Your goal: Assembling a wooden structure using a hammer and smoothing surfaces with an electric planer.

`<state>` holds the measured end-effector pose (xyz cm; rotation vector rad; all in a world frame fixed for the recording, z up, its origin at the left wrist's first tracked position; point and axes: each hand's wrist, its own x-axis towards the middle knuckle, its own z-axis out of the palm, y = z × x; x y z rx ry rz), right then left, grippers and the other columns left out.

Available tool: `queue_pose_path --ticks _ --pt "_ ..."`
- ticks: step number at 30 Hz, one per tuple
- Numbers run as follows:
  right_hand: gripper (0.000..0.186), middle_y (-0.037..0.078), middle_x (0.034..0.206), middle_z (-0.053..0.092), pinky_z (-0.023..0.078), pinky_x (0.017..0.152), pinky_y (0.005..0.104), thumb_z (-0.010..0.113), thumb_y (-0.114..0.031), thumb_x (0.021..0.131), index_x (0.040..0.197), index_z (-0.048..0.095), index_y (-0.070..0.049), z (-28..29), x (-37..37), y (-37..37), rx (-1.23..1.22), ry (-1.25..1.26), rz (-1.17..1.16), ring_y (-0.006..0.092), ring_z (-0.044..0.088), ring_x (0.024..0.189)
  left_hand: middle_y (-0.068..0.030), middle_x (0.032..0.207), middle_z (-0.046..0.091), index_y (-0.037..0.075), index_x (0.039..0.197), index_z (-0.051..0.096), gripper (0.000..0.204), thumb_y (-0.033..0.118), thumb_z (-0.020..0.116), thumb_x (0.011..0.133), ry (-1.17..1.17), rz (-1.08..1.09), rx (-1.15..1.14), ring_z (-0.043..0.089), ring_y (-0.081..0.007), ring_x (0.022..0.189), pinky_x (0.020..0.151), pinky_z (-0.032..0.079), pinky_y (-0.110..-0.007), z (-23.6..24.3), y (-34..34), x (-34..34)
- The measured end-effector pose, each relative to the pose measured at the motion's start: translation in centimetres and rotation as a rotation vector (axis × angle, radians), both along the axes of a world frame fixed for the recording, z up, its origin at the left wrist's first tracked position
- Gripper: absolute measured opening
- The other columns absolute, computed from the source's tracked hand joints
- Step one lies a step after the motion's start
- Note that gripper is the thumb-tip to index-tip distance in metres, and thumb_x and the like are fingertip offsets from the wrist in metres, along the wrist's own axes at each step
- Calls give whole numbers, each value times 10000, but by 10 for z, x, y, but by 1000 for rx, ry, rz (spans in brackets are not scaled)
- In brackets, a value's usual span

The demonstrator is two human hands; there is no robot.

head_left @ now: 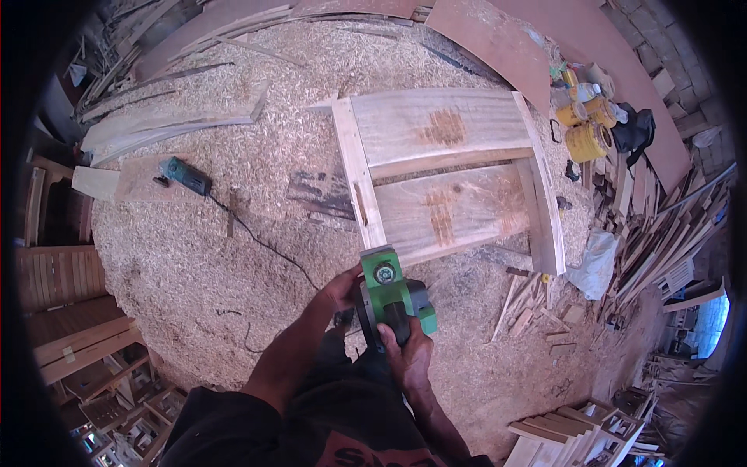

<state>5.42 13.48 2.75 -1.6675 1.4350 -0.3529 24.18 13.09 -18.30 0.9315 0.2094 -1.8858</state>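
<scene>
A green electric hand planer [387, 292] with a dial on top rests at the near end of a pale wooden rail [362, 179]. My right hand [410, 354] is wrapped round its black rear handle, thumb on the left side. At the planer's front left is my left hand [340, 288]; the machine's body hides its fingers, so I cannot tell whether they grip the planer or the wood below. The rail forms the left side of a wooden frame, whose two wide panels [443, 128] carry brown stains. A curved post [545, 194] makes the frame's right side.
A teal power tool [185, 176] lies on a board at left, its black cord [261, 241] trailing toward me. Yellow containers [587, 142] stand at the upper right. Wood shavings [194, 265] cover the ground. Offcuts [537, 307] and a white sack [595, 265] lie right of the frame.
</scene>
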Motion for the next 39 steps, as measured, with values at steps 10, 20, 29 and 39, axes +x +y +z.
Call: queue_pose_path --ticks 10,20,29,39 --pt "506 279 761 672 535 642 502 727 -395 913 1098 615 62 1 99 -81 -193 -68 110 457 688 721 -118 1148 702 52 1250 633 408 374 598 1002 -19 -2 -336 709 -224 969 853 602 -385 -50 26 13" --pt "569 281 685 653 545 592 533 672 -530 918 923 587 32 2 181 -150 -295 -59 121 467 676 662 -126 1309 618 84 1388 532 596 549 488 1018 -86 -132 -144 596 -309 1182 1022 488 -520 -12 18 6" --pt "614 299 760 675 541 680 543 652 -547 924 980 613 63 2 248 -208 -310 -84 102 482 681 764 -98 1398 547 133 1428 498 639 575 575 974 73 -58 -19 546 -293 1239 1065 444 -525 15 10 -1" --pt "551 288 881 708 555 759 541 680 -505 914 962 653 43 18 329 -268 -323 -134 65 465 699 857 -103 1332 550 119 1388 490 654 589 611 950 128 -5 -55 552 -284 1185 1048 442 -547 -1 12 2"
